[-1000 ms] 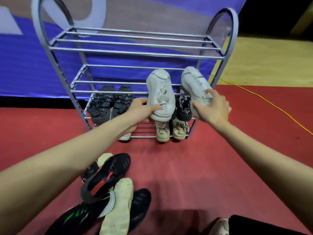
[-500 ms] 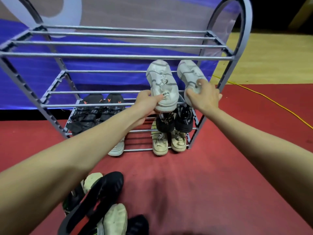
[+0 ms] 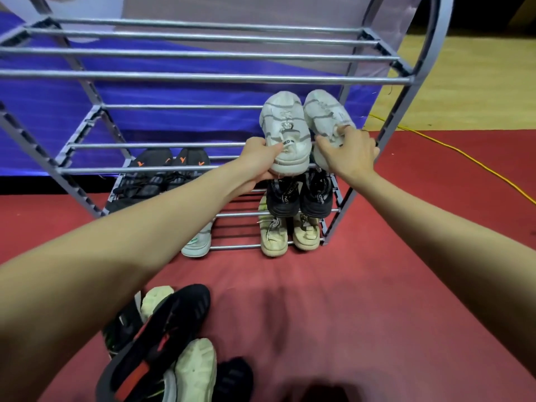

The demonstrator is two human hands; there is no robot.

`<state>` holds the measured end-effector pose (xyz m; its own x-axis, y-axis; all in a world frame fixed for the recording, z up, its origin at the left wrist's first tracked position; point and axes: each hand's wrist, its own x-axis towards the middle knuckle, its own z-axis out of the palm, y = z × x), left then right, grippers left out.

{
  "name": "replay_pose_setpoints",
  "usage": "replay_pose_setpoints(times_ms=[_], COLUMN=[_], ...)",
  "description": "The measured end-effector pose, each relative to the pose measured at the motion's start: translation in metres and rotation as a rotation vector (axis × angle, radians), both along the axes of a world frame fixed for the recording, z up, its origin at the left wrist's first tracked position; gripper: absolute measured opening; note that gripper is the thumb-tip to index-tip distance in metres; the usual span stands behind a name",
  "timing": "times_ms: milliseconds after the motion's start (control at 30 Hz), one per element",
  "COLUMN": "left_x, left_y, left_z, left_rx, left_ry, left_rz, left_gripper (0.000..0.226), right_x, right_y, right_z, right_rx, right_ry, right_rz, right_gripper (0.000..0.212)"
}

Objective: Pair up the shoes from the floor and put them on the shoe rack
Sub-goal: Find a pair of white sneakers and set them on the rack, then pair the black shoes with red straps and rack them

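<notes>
Two white sneakers lie side by side at the right end of the grey metal shoe rack's [image 3: 203,78] second shelf, toes pointing to the back. My left hand [image 3: 258,158] grips the heel of the left white sneaker [image 3: 285,126]. My right hand [image 3: 346,152] holds the heel of the right white sneaker [image 3: 324,111]. Below them sit a black pair [image 3: 298,194] and a beige pair [image 3: 287,235]. Several loose shoes, black ones and a cream one, are piled on the floor [image 3: 171,343] near me.
On the rack's left side rest black shoes with orange marks [image 3: 162,172] and one white shoe [image 3: 198,239] on the bottom shelf. Red carpet [image 3: 348,285] covers the floor. A yellow cable [image 3: 464,161] runs at the right; a blue banner [image 3: 174,117] hangs behind.
Both hands carried the white sneakers forward and set them onto the second shelf, closer together. My head moved nearer to the rack.
</notes>
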<state>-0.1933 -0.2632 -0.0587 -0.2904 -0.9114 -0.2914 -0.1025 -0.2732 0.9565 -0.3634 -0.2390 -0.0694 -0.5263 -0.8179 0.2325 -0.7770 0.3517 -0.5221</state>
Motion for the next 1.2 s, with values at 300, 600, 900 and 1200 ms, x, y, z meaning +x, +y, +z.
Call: replay_pose_setpoints(times_ms=[300, 600, 900, 1200], left_x=[0.018, 0.098, 0.221, 0.290], left_y=[0.027, 0.108, 0.214, 0.237], left_z=[-0.005, -0.051, -0.128, -0.170], left_rx=[-0.238, -0.368, -0.091, 0.253], left_ry=[-0.260, -0.527, -0.782, -0.954], left_rz=[-0.083, -0.091, -0.200, -0.043], left_gripper=[0.037, 0.026, 0.028, 0.086], right_x=[0.040, 0.115, 0.186, 0.251], right_y=[0.074, 0.167, 0.258, 0.287], right_z=[-0.022, -0.092, -0.134, -0.171], right_rx=[-0.117, 0.148, 0.617, 0.762], right_ry=[0.030, 0.063, -0.014, -0.255], right_rz=[0.111, 0.404, 0.616, 0.567], right_gripper=[0.063, 0.054, 0.059, 0.039])
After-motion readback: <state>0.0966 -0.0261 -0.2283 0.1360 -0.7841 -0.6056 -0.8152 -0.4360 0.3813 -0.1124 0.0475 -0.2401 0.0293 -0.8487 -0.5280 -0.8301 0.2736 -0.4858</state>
